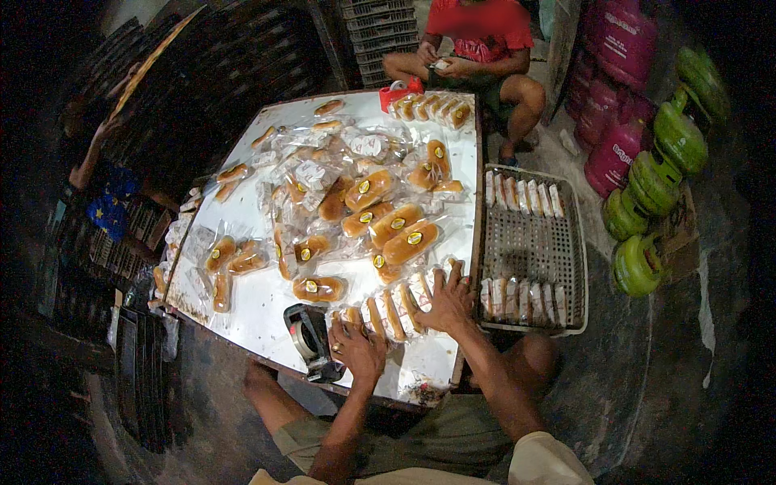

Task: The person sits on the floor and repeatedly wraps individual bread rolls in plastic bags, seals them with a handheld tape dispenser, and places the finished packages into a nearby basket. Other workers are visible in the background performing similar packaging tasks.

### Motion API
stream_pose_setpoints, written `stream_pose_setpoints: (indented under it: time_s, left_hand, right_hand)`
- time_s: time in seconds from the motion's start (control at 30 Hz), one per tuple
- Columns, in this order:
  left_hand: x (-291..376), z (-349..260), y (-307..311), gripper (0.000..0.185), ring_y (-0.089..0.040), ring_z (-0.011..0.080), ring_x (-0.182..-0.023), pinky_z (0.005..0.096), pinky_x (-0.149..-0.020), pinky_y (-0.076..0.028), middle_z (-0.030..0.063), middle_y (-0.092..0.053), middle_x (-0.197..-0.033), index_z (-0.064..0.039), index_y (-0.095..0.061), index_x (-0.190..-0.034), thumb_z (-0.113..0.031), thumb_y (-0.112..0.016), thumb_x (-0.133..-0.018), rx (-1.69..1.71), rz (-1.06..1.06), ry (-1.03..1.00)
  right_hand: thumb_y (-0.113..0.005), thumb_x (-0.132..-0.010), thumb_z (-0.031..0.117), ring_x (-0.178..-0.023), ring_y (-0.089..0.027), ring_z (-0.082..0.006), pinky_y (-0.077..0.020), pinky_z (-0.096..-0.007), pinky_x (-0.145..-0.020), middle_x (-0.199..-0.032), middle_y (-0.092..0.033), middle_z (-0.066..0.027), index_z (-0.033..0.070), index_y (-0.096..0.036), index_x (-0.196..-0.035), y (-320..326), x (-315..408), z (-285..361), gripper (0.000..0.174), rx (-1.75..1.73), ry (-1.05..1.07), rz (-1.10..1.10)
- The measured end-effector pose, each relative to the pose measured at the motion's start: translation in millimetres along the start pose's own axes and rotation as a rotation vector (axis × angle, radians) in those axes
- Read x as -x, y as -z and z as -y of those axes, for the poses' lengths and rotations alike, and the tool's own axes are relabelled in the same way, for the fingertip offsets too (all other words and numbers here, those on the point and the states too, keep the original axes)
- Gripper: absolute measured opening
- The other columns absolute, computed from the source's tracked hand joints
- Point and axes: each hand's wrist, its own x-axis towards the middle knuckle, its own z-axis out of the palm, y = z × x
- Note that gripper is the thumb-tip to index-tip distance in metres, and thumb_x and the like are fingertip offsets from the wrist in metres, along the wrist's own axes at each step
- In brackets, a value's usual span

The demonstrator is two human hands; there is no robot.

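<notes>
A row of plastic-wrapped bread rolls (388, 312) stands on edge, packed side by side, near the close edge of the white-topped table (254, 318). My left hand (362, 356) grips the left end of this row, fingers spread over the wrappers. At the other end, my right hand (448, 303) rests its fingers on the last rolls, so the row lies between both hands. Just left of my left hand is a black tape dispenser (309, 342) with a roll of tape. Beyond the row lies a loose heap of wrapped bread rolls (397, 224), many with yellow stickers.
Against the table's right side stands a plastic crate (533, 242) with rows of wrapped rolls at its far and near ends. A person in red (479, 36) sits across, near a red tape dispenser (400, 91). Gas cylinders (636, 264) line the right; stacked trays (142, 376) stand left.
</notes>
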Motion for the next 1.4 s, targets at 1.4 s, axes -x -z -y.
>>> stream_pose_setpoints:
  time_s: [1.4]
  left_hand:
    - [-123, -326, -259, 0.088, -0.05, 0.0529, -0.123, 0.055, -0.103, -0.049, 0.0333, -0.044, -0.135, 0.004, -0.03, -0.147, -0.022, -0.082, -0.081, 0.362, 0.791, -0.665]
  right_hand:
    - [-0.084, -0.075, 0.055, -0.15, -0.027, -0.0467, -0.0286, -0.0496, -0.122, -0.162, -0.024, -0.0312, 0.002, -0.031, -0.156, 45, -94, -398, 0.111, -0.059, -0.372, -0.138]
